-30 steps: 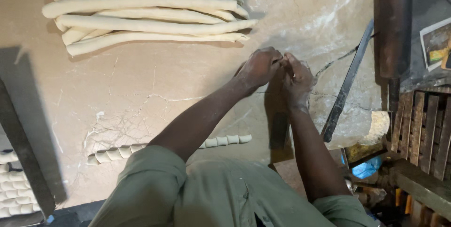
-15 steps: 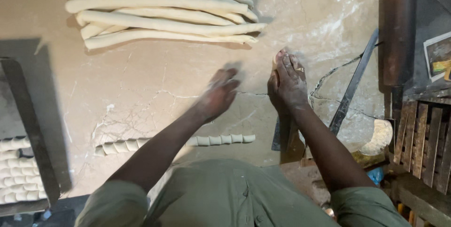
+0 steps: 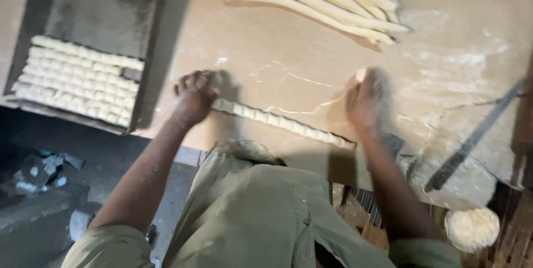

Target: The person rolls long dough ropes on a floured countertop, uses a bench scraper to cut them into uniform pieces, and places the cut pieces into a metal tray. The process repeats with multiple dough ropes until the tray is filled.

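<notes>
Left hand [image 3: 195,97] curled loosely at one end of the cut dough rope [image 3: 280,121] along the floured table's [image 3: 288,62] near edge, right hand [image 3: 365,100] blurred, grip unclear; a hurried sweep could scatter pieces overboard.

Dim, warm light. Right hand [image 3: 365,100] smeared by motion blur. Dark unlit floor at 8 o'clock. Hand shadows fall toward 2 o'clock.
</notes>
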